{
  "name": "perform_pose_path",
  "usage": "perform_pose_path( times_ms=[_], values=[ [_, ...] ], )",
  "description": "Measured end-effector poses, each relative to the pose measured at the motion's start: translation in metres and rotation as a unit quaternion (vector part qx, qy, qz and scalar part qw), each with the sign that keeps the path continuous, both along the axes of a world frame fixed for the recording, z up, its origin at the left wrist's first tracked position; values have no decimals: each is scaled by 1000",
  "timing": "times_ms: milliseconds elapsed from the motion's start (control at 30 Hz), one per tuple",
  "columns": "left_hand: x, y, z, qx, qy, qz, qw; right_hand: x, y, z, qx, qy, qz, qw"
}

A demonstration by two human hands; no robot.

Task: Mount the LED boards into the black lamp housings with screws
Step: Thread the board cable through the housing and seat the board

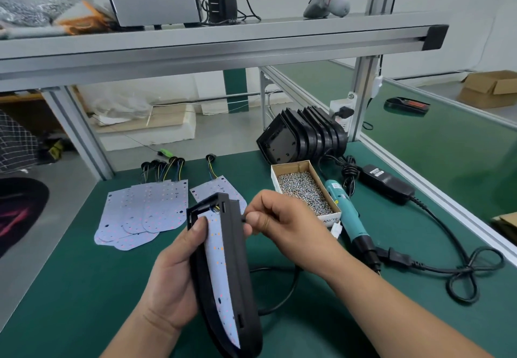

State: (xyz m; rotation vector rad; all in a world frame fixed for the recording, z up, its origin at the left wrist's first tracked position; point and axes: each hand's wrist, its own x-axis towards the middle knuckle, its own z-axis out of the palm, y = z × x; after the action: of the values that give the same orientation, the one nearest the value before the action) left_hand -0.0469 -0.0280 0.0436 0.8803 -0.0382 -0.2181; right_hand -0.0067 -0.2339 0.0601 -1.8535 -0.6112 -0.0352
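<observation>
Right now the black plastic lamp housing (pixel 237 259) is at the lower centre of the frame, lifted off the green desk (pixel 84 287) and turned on edge. Its long axis runs from the bottom edge up toward the middle. The squared end points away from me, the rounded end points back at me, and the open face is turned left.

The white LED board (pixel 221 268) dotted with diodes lies inside along that same axis. My left hand (pixel 170 279) grips the housing from the left, with the thumb hooked over the rim onto the board's far end. My right hand (pixel 279 217) is just right of the squared end, thumb and forefinger pinching a small black stub (pixel 244 219) that sticks out of the side wall. I cannot tell what the stub is.

The open cardboard box (pixel 291 165) of silver screws (pixel 305 192) and the teal electric screwdriver (pixel 347 212) both lie right of that hand. I reckon the right hand should fetch them while the left lays the housing face up.
</observation>
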Motion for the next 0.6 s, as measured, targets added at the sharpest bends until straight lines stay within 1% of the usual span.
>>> perform_pose_path(
  times_ms=[133,200,367,467,600],
  values=[
    [-9,-1,7,-83,21,21,996,0,8,-2,-68,-140,-46,987],
    [-13,-2,11,-85,15,30,996,3,9,-2,-91,-183,-58,977],
    [-14,-3,17,-81,5,40,996,9,7,-6,-116,-222,-61,966],
    [-13,-1,16,-59,-5,27,998,11,5,-9,-123,-227,-60,964],
    [-11,0,12,-36,9,35,999,14,4,-11,-142,-232,-63,960]
  ],
)
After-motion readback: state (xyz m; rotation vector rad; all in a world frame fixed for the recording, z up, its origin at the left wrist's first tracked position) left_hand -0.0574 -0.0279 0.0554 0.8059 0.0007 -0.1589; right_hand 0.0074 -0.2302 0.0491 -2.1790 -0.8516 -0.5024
